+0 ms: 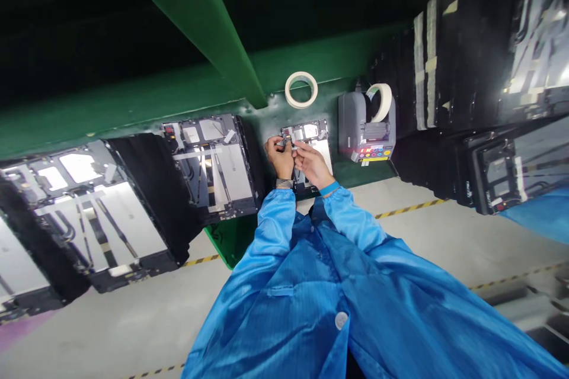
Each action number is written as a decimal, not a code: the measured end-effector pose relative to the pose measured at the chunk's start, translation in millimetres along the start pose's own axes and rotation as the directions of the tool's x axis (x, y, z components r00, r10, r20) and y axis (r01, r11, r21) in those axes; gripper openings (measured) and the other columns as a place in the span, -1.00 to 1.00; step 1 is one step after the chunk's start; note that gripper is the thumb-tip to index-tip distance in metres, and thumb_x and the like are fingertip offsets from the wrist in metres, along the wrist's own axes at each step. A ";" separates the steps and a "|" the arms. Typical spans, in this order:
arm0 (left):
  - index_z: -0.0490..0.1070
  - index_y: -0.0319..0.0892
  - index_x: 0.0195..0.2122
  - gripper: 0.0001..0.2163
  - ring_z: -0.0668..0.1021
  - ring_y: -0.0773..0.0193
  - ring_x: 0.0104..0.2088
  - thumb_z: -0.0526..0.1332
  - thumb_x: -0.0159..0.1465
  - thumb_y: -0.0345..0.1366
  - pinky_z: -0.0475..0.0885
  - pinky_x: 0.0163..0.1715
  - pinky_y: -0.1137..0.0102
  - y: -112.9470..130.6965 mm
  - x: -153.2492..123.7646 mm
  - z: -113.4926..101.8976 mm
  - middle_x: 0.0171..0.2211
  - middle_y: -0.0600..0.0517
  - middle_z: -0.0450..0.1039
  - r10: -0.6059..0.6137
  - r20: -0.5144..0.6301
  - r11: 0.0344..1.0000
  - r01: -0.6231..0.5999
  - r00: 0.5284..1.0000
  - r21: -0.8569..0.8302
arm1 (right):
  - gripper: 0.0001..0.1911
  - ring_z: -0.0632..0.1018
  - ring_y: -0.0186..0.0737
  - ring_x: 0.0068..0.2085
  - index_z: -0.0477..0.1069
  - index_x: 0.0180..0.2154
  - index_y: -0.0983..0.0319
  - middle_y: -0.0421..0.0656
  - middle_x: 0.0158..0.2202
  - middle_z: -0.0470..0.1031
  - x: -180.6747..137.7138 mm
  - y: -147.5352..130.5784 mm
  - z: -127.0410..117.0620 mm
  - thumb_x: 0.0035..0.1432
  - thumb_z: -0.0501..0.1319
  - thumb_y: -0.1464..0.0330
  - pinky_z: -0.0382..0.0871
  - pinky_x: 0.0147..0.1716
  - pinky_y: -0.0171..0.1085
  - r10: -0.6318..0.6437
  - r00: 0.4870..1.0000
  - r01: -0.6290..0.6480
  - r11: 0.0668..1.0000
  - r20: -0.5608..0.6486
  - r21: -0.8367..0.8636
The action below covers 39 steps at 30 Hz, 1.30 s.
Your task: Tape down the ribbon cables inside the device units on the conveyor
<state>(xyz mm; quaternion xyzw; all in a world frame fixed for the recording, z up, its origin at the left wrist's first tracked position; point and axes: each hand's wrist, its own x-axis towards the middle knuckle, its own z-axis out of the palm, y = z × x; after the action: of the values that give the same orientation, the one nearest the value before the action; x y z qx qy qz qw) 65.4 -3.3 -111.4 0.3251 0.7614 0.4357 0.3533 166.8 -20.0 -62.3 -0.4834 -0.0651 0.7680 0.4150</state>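
Note:
An opened electronic device [320,147] with silver panels and a black frame lies on the green bench right in front of me. My left hand [281,161] is over its upper left part, thumb and fingers bent into a pinch. From the other side, my right hand [313,167] reaches across the device, its fingertips pressed together and meeting the left ones. A small pale bit shows between the fingertips, too small to name. The fingers cover part of the device's left side.
A tape roll [301,90] lies behind the device. To its right stands a grey tape dispenser [367,130] with another roll on it. Stacks of similar devices [208,166] line the left; black stacks [466,71] fill the right. A green beam [195,18] crosses overhead.

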 end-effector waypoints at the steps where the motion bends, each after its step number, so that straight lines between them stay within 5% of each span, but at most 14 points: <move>1: 0.43 -0.13 -0.21 -0.78 0.43 0.40 -0.34 0.36 0.20 -0.53 0.41 -0.19 0.43 -0.1 0.7 -0.7 -0.13 0.06 0.40 0.019 0.012 1.000 -0.019 1.000 0.000 | -0.61 0.33 -0.38 -0.53 0.50 0.01 0.18 -0.28 -0.40 0.52 -0.8 1.1 2.0 0.11 0.37 0.38 0.17 -0.54 -0.35 0.011 1.000 -0.011 0.999 -0.008 0.034; 15: 0.58 -0.09 -0.17 -0.73 0.43 0.30 -0.27 0.28 0.19 -0.58 0.46 -0.08 0.35 -0.7 4.5 -5.3 -0.09 0.00 0.40 0.082 0.099 0.997 -0.083 0.992 0.010 | -0.73 0.27 -0.39 -0.54 0.54 -0.03 0.21 -0.27 -0.41 0.46 4.1 6.2 2.7 0.22 0.24 0.42 0.14 -0.54 -0.37 0.067 0.997 -0.073 0.970 0.032 0.234; 39: 0.67 -0.07 -0.11 -0.73 0.50 0.14 0.01 0.25 0.30 -0.50 0.51 0.06 0.26 3.1 6.0 -8.5 0.02 -0.10 0.31 0.117 0.204 0.986 -0.138 0.972 0.089 | -0.80 0.28 -0.33 -0.54 0.55 -0.15 0.23 -0.24 -0.47 0.45 6.5 -11.4 3.1 0.33 0.18 0.31 0.25 -0.51 -0.32 0.193 0.981 -0.182 0.961 -0.033 0.206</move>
<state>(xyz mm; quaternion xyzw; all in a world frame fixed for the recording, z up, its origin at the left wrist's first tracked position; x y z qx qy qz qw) 55.7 -1.0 -107.0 0.4328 0.7214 0.3834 0.3812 169.6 -7.1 -59.4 -0.4629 0.0704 0.7935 0.3888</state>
